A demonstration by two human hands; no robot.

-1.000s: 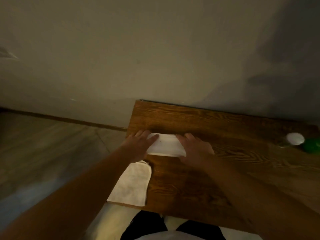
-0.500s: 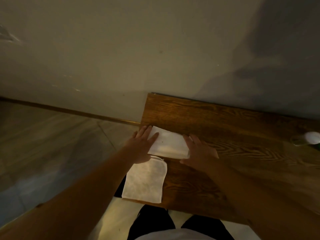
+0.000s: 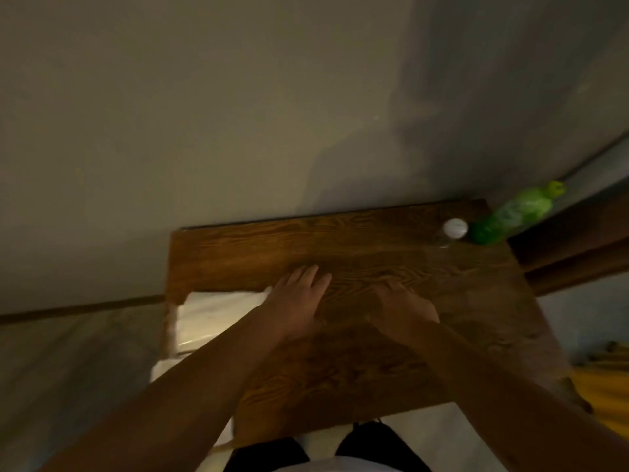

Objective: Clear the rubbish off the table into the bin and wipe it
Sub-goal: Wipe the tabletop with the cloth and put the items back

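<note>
A dark wooden table (image 3: 374,253) stands against the wall. A folded white cloth (image 3: 218,315) lies at its left edge, part of it hanging over the side. My left hand (image 3: 299,298) rests flat on the wood just right of the cloth, fingers spread, nothing in it. My right hand (image 3: 401,301) is flat on the table further right, also empty. At the far right corner stand a clear bottle with a white cap (image 3: 454,229) and a green plastic bottle (image 3: 510,216).
The wall runs right behind the table. Grey floor lies to the left. A dark wooden piece (image 3: 578,253) adjoins the table on the right, with something yellow (image 3: 609,393) below it. No bin is in view.
Both hands have left the folded cloth and moved right along the table. The cloth stays at the left edge. The view has swung right, bringing the bottles in.
</note>
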